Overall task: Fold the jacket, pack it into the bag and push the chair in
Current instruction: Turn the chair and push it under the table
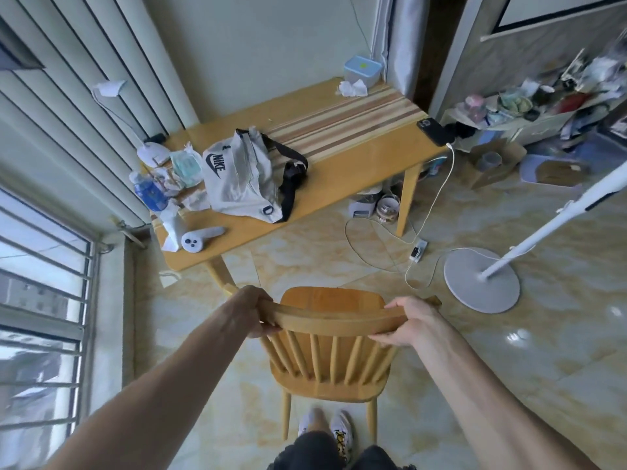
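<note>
Shoes (pixel 325 430): nearest the camera, planted on the floor just behind the chair (pixel 330 374).
Left hand (pixel 252 312): fingers curled round the left end of the chair's top rail, gripping it.
Right hand (pixel 409 322): holds the rail's right end, thumb over the top, fingers under.
Chair: stands on the tile well short of the table (pixel 342 184), seat facing its near edge, not yet pushed in.
Bag (pixel 237 179): white, bulging, lying by the table's near-left part with its black strap (pixel 290 171) trailing right; the jacket is not visible, presumably inside.
Risk, cable: a white cord (pixel 437 195) hangs from the phone (pixel 434 130) at the right corner and loops over the floor; a chair leg could snag it.
Risk, table: the near-left leg (pixel 219 276) sits close to the chair's path, so a crooked push could knock it and jolt the clutter at the left edge.
</note>
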A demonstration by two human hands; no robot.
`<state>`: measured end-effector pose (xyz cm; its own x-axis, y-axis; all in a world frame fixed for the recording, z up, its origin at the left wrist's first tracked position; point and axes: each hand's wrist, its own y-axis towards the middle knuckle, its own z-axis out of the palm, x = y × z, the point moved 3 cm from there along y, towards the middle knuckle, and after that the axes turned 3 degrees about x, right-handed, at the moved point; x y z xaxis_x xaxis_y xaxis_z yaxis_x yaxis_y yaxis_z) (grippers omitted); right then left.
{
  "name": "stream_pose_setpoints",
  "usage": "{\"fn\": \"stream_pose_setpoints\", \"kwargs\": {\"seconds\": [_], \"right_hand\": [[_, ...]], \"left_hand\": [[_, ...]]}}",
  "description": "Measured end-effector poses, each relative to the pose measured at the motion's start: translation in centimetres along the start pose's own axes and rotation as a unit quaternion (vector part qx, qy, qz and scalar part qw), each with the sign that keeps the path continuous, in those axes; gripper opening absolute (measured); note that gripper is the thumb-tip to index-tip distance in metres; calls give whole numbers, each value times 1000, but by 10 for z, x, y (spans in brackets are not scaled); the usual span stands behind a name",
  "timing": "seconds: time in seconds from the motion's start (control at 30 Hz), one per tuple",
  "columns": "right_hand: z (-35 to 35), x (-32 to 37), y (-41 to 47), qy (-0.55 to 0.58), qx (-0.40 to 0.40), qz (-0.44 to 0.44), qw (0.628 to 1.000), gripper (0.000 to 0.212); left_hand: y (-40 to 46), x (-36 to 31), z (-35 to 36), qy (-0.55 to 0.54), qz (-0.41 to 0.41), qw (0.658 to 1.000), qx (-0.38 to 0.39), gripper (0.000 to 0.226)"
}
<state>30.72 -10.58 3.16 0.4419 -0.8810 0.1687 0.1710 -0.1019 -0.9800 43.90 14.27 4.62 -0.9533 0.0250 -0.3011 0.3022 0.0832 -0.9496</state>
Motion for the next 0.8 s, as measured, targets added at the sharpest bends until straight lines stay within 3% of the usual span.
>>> {"fn": "stream_pose_setpoints", "kwargs": {"seconds": [0.3, 0.53, 0.6, 0.73, 0.8], "right_hand": [[75, 96, 15, -27, -13, -13, 999, 52], [153, 166, 38, -70, 17, -49, 996, 49], [172, 181, 49, -79, 33, -63, 994, 43], [212, 210, 76, -114, 67, -75, 988, 9], [228, 226, 97, -126, 79, -76, 986, 7]], "left_hand": [[32, -88, 36, -49, -13, 999, 8, 43], [69, -161, 59, -145, -2, 988, 43, 24], [81, -174, 63, -182, -5, 982, 44, 15], [103, -192, 73, -246, 4, 968, 48, 8], [121, -197, 81, -287, 18, 956, 65, 8]]}}
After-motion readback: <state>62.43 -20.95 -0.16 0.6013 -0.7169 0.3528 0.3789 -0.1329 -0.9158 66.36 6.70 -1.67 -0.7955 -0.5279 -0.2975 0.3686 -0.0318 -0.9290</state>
